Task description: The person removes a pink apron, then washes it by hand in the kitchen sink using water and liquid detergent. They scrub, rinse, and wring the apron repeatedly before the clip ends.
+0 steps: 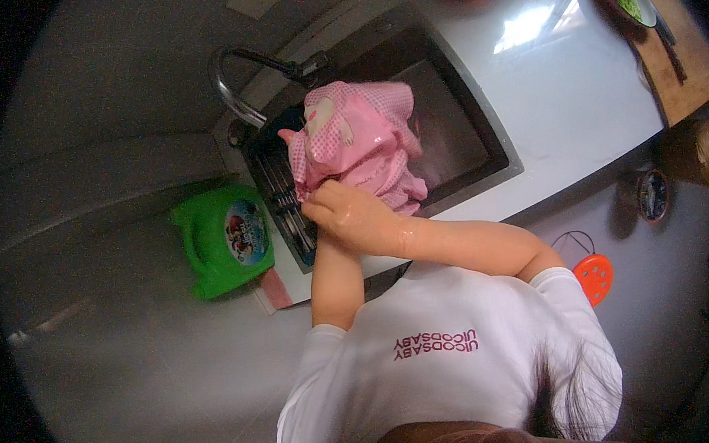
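A bunched pink checked cloth item (365, 141) with a pale cartoon figure hangs over the sink (455, 118) in front of me. My right hand (345, 213), wet at the wrist, crosses to the left with its fingers curled on the cloth's lower edge. Beneath it rises my left forearm (336, 277). My left hand is hidden behind the right hand and the cloth, so its grip does not show. The sink is dark, and a dark slatted rack (282, 183) lies along its left side.
A curved metal faucet (224, 86) arches at the sink's back left. Left of the sink is a green plastic jug (219, 242) with a label. On the right, a wooden board (677, 74) on the white counter (577, 86) holds a bowl (646, 12) of green shreds and a knife.
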`<state>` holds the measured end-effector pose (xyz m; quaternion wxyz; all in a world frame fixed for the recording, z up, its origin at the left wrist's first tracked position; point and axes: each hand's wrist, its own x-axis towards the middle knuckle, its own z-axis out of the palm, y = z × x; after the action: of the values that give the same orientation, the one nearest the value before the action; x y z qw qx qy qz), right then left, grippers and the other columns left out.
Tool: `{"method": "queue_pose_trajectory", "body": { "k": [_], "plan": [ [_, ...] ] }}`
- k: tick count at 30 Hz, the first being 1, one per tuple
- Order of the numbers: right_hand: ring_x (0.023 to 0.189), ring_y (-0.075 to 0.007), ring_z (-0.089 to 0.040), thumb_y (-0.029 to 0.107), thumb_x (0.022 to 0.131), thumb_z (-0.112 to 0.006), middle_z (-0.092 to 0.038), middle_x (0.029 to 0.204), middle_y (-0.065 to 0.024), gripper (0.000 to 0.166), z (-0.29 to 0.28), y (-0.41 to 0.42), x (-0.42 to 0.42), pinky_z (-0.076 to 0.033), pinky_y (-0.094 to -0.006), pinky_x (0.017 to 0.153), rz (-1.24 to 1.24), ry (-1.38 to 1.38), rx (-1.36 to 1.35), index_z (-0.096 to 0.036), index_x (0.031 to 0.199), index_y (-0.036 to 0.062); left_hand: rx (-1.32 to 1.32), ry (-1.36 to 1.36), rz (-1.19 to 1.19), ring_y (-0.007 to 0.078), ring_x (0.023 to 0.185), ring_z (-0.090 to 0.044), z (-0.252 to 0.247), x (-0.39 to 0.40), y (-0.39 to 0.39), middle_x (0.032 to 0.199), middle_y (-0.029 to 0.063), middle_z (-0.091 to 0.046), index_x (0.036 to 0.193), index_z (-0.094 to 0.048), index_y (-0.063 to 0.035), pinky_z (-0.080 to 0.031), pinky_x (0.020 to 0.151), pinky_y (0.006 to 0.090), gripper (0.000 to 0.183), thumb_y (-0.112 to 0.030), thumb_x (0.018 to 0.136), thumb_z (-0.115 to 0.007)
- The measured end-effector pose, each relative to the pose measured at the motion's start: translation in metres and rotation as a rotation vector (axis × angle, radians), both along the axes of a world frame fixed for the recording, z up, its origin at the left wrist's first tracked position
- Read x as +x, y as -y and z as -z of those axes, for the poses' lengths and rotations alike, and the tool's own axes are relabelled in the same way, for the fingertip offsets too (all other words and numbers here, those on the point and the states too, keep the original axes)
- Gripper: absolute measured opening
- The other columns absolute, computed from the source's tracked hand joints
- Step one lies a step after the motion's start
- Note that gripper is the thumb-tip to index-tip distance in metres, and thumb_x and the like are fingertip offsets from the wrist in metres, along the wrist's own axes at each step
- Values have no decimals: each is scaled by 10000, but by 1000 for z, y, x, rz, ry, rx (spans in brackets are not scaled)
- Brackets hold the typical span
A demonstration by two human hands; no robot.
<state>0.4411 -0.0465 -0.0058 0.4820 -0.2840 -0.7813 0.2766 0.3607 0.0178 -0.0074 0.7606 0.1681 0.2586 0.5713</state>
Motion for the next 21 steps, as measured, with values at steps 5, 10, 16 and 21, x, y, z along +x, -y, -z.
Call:
{"method": "queue_pose_trajectory", "body": {
  "k": [5, 10, 16, 21],
  "plan": [
    [811, -262, -546, 54, 724, -575, -555, 881, -118, 172, -3, 6, 13, -455, -322, 687, -39, -177, 77, -564, 892, 21, -75, 28, -105, 319, 1036, -468, -2, -4, -1, 1158, 122, -495, 1201, -422, -66, -338, 922, 449, 635, -576, 836, -322],
    [818, -260, -570, 59, 745, -588, -583, 868, -130, 152, -4, -21, 55, -452, -308, 705, 361, -331, 62, -585, 890, 12, -113, 6, -120, 327, 1035, -463, 5, -11, -7, 1164, 133, -488, 1218, -406, -58, -316, 936, 450, 667, -593, 837, -292],
    [817, -170, -570, 155, 871, -484, -600, 875, -96, 217, 10, -76, 90, -441, -262, 741, 657, -827, -468, -586, 937, -25, -22, 178, -49, 322, 1016, -474, -8, 2, -12, 1118, 135, -518, 1188, -466, -83, -339, 912, 467, 588, -535, 874, -259],
    [829, -129, -560, 191, 891, -459, -604, 901, -80, 267, 27, -84, 105, -436, -249, 771, 615, -1020, -675, -579, 964, -36, -49, 138, -85, 289, 968, -500, -21, 7, -13, 1048, 112, -549, 1191, -464, -88, -384, 874, 451, 546, -496, 886, -267]
  ]
}}
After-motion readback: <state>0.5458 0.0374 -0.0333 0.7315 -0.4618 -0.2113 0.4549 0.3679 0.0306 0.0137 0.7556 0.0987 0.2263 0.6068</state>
